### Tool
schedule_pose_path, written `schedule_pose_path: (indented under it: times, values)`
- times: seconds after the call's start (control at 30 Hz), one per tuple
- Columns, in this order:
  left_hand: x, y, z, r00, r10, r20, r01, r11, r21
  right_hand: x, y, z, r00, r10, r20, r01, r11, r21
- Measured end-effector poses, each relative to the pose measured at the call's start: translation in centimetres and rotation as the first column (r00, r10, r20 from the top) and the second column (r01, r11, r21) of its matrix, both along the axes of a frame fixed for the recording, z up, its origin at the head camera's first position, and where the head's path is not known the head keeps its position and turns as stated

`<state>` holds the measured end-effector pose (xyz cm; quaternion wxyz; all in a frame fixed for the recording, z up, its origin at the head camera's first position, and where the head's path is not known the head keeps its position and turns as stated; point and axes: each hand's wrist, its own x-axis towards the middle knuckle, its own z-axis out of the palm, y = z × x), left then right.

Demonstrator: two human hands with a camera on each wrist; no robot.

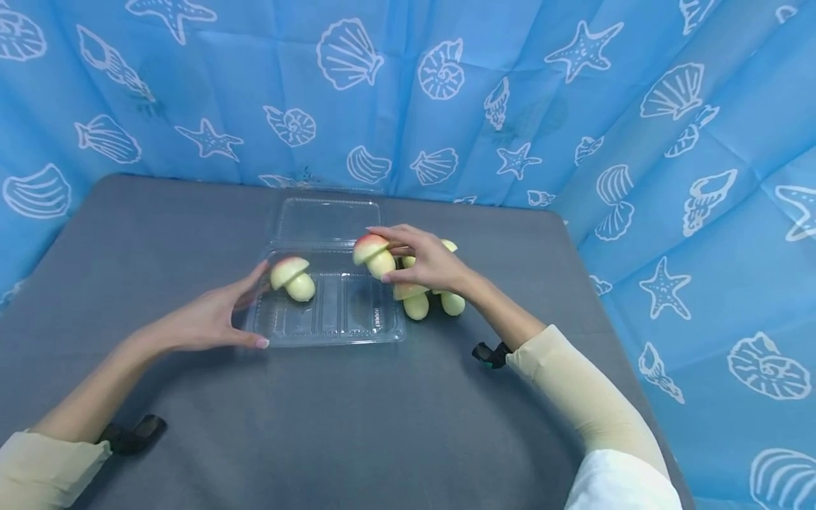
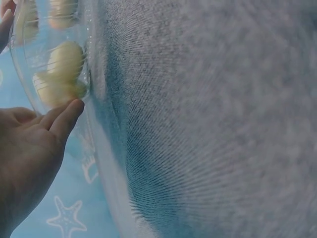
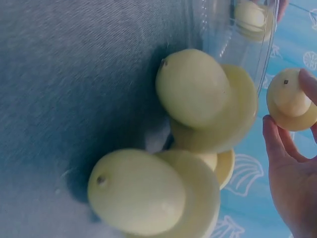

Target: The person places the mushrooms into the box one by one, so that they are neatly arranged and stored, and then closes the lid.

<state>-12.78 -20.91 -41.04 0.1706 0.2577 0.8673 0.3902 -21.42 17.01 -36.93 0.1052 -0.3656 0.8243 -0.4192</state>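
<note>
My right hand pinches a toy mushroom with a red-tinted cap and pale yellow stem, held over the right side of a clear plastic clamshell box. Another mushroom lies tilted in the left part of the box, its cap toward the far left. My left hand is spread at the box's left side, thumb by the near corner and straight fingers along the left wall. In the left wrist view its fingertips are right at the box's edge.
Several more mushrooms lie close together just right of the box, among them one near its wall and another beside it. The box's lid lies folded back toward the blue shell-print curtain. Grey cloth covers the table.
</note>
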Motion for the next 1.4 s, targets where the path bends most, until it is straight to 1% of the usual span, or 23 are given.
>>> schedule_pose_path:
  times: [0.23,0.5,0.7,0.83,0.97,1.07,1.2,1.4]
  values:
    - [0.0,0.0,-0.3,1.000,0.004,-0.006,-0.004,1.000,0.003,-0.2,-1.5,-0.4,1.000,-0.020,0.021,0.019,1.000,0.024]
    - [0.4,-0.1,-0.2,1.000,0.005,0.008,-0.005,1.000,0.015,-0.1,-3.0,-1.2,0.994,0.007,0.105,-0.012,0.999,0.050]
    - [0.0,0.0,-0.4,1.000,0.013,0.009,-0.013,1.000,0.002,0.1,-3.7,-1.6,0.993,-0.017,0.121,0.011,0.999,0.053]
    - [-0.1,0.1,-0.4,1.000,0.007,0.016,-0.007,1.000,-0.003,0.4,-4.2,-1.8,0.991,-0.028,0.128,0.022,0.998,0.051]
    - [-0.1,0.1,0.0,1.000,0.001,0.019,-0.001,1.000,0.012,0.8,-4.8,-1.8,0.992,-0.034,0.119,0.027,0.998,0.056]
    - [-0.1,0.0,0.2,1.000,0.005,0.021,-0.005,1.000,0.016,1.0,-5.3,-1.7,0.994,-0.051,0.098,0.041,0.995,0.094]
    - [-0.1,-0.1,0.0,0.999,0.022,0.034,-0.022,1.000,-0.002,1.2,-5.8,-1.7,0.996,-0.063,0.068,0.051,0.986,0.158]
    - [-0.1,-0.2,0.0,0.999,0.023,0.045,-0.024,1.000,0.008,1.4,-6.3,-1.6,0.997,-0.054,0.045,0.044,0.979,0.200]
